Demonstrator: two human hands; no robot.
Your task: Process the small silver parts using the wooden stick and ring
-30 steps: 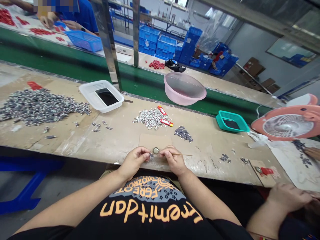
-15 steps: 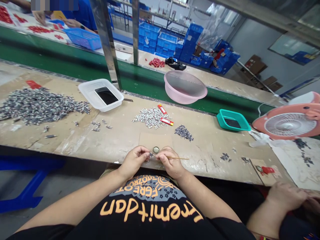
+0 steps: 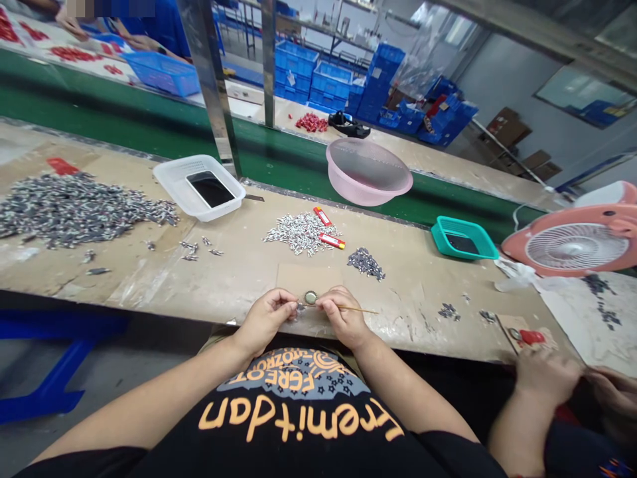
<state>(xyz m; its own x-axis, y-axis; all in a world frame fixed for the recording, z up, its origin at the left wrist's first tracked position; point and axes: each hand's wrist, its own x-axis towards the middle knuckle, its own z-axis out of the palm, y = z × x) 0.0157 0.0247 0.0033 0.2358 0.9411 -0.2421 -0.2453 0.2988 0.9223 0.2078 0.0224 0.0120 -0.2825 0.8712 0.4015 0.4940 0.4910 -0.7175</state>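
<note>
My left hand [image 3: 266, 317] pinches a small dark metal part at the near edge of the workbench [image 3: 239, 279]. My right hand [image 3: 341, 315] is closed on a thin wooden stick [image 3: 361, 309] whose tip points left at that part. A bottle cap [image 3: 311, 297] lies on the bench just behind both hands. Farther back sit a pile of small silver parts [image 3: 298, 232], two red-and-yellow tubes [image 3: 328, 231] and a small heap of dark parts [image 3: 365, 263].
A large heap of grey parts [image 3: 74, 211] lies at left, beside a white tray [image 3: 199, 188] holding a phone. A pink basin [image 3: 368, 171], a teal tray [image 3: 462, 239] and a pink fan [image 3: 577, 242] stand farther right. A co-worker's hands [image 3: 547, 378] work at right.
My hands stay together at the bench edge with hardly any shift. The co-worker's hand at right has moved up toward the bench edge.
</note>
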